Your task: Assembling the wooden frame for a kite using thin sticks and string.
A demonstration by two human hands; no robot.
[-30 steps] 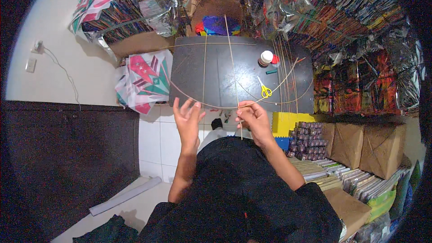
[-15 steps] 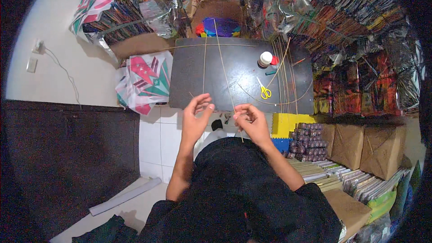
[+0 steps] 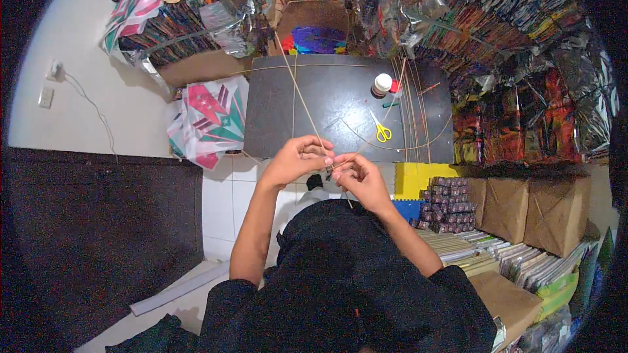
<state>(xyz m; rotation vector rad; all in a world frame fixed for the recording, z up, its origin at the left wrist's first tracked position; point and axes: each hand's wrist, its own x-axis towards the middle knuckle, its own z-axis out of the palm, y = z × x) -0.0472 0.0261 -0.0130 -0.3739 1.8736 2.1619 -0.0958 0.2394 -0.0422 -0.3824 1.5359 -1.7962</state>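
Observation:
My left hand (image 3: pixel 293 160) and my right hand (image 3: pixel 356 180) are close together at the near edge of a dark board (image 3: pixel 327 101). Both pinch the crossing of thin bamboo sticks (image 3: pixel 302 101). One long stick runs from my fingers up and to the left across the board. A second, curved stick (image 3: pixel 383 124) bends from my right hand toward the upper right. My fingers hide the joint itself.
On the board lie yellow-handled scissors (image 3: pixel 381 132), a white glue bottle (image 3: pixel 381 83) and a bundle of spare sticks (image 3: pixel 415 111). A pink and green kite (image 3: pixel 209 117) leans at the left. Wrapped packets (image 3: pixel 523 212) and stacked kite bundles (image 3: pixel 517 39) crowd the right.
My left hand, open a second ago, has moved right and closed on the sticks beside my right hand. The long stick has tilted to the left and the curved stick has swung upward.

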